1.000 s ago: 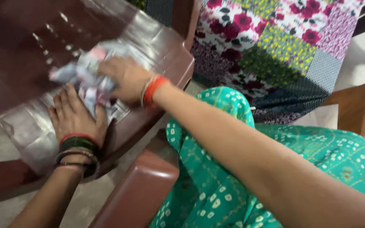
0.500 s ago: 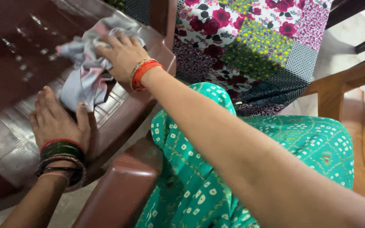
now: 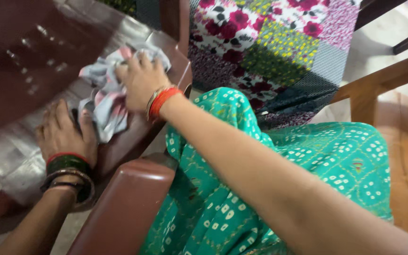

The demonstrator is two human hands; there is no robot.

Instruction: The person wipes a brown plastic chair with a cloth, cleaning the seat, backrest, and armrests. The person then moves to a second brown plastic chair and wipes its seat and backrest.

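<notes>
Over on the left, the left hand (image 3: 64, 134) lies flat, palm down and fingers spread, on the glossy brown plastic chair seat (image 3: 20, 71); it grips nothing, only presses on the surface, dark and red bangles (image 3: 67, 172) stacked at its wrist. Just beside its fingers sits the crumpled cloth (image 3: 105, 101), pale grey with pink patches, bunched on the seat near the front edge. And on top of it is the right hand (image 3: 140, 80), fingers curled down over the cloth, red and gold bangles (image 3: 161, 101) on that wrist. The two hands are close but not touching. Nearer us, a brown armrest (image 3: 128, 203). Then the green dotted garment (image 3: 270, 179) across the lap, and a floral patchwork cloth (image 3: 279, 42) beyond.
</notes>
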